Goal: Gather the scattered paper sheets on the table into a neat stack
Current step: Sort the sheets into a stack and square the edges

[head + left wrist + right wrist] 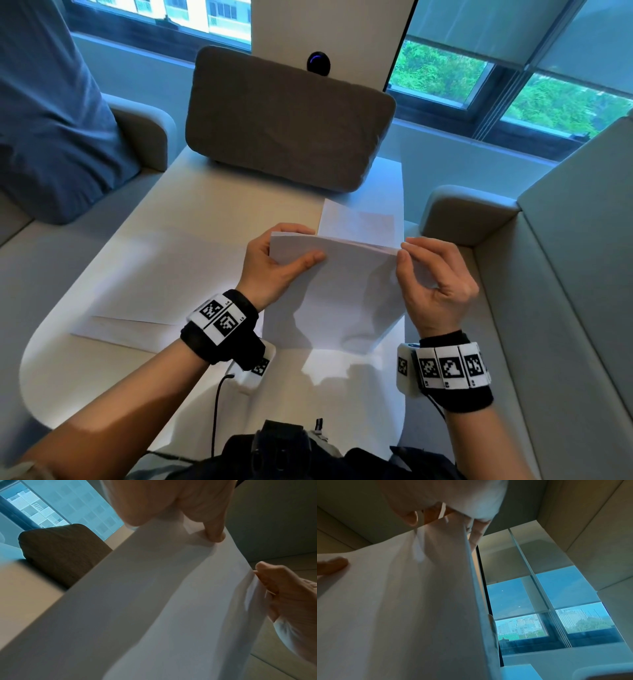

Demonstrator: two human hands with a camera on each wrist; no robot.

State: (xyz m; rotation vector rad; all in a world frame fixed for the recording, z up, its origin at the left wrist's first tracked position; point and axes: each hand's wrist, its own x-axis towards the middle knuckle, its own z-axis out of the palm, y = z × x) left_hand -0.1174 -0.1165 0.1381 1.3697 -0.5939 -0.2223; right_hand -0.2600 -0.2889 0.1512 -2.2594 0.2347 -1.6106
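Both of my wrists sit low in the head view, and just past them I hold the gathered stack of paper off the table, tilted with its top edge away from me and its lower edge hanging toward my lap. That top edge runs left to right between my hands, so squaring the stack turns on the two sides I grip. My left hand clasps the upper left corner, thumb laid across the front face and fingers curled behind. My right hand pinches the upper right edge between thumb and fingertips, narrowly closed. One loose sheet lies flat on the table just beyond the stack, nearer my right hand. More loose sheets lie to my left, beside my left wrist. I judge that these remain to be collected.
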